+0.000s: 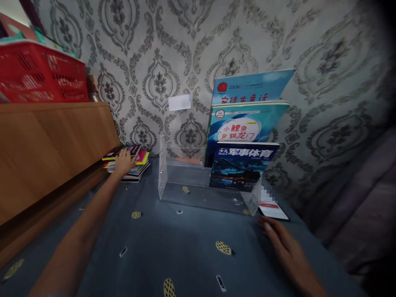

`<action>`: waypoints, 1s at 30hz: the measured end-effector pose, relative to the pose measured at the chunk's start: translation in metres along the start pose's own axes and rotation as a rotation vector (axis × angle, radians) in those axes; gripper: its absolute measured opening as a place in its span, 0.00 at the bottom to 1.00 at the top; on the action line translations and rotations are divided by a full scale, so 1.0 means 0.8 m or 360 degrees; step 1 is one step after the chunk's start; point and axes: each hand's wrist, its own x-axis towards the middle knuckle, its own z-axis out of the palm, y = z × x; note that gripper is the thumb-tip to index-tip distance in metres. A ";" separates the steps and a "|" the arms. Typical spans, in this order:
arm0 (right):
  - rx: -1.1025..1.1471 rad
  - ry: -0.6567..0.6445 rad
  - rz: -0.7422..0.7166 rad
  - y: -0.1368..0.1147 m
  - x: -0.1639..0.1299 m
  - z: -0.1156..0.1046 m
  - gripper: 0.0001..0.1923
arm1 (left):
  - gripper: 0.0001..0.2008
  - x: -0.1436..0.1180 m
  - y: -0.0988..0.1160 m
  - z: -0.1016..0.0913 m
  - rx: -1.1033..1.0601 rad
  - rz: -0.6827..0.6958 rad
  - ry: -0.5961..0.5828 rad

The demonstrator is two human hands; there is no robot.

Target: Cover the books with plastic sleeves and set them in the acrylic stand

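My left hand (123, 161) is at a low stack of books (140, 168) on the left. Its fingers bend over the dark top book (109, 154) and close on it, though the underside of the grip is hidden. A clear acrylic book stand (185, 200) stands in the middle. At its right end, three books lean in tiers: a dark blue military magazine (238, 169) in front, a teal picture book (272, 117) behind, and a taller blue book (266, 84) at the back. My right hand (284, 243) hovers by the stand's front right corner, fingers loosely extended, holding nothing.
A dark blue patterned cloth (185, 247) covers the table. A phone-like device (274, 211) with a lit screen lies right of the stand. On the left, a wooden cabinet (58, 144) carries a red plastic basket (43, 74). Patterned wallpaper backs everything, with a white switch plate (179, 102).
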 end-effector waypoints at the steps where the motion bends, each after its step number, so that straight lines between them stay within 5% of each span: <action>1: -0.0023 -0.0005 -0.0043 -0.001 -0.001 -0.001 0.26 | 0.28 0.008 0.002 0.005 0.0009 0.0000 -0.0035; 9: -0.0115 -0.0023 -0.0093 -0.006 -0.002 -0.004 0.26 | 0.30 0.034 0.013 0.017 0.0091 0.0010 -0.0271; 19: -0.0100 -0.0085 -0.0126 -0.003 -0.003 -0.003 0.25 | 0.25 -0.008 -0.016 -0.031 0.0302 0.0147 -0.0179; 30: -0.0118 -0.0066 -0.0104 -0.007 -0.004 -0.001 0.25 | 0.18 -0.028 -0.003 -0.033 0.0445 0.0098 -0.0249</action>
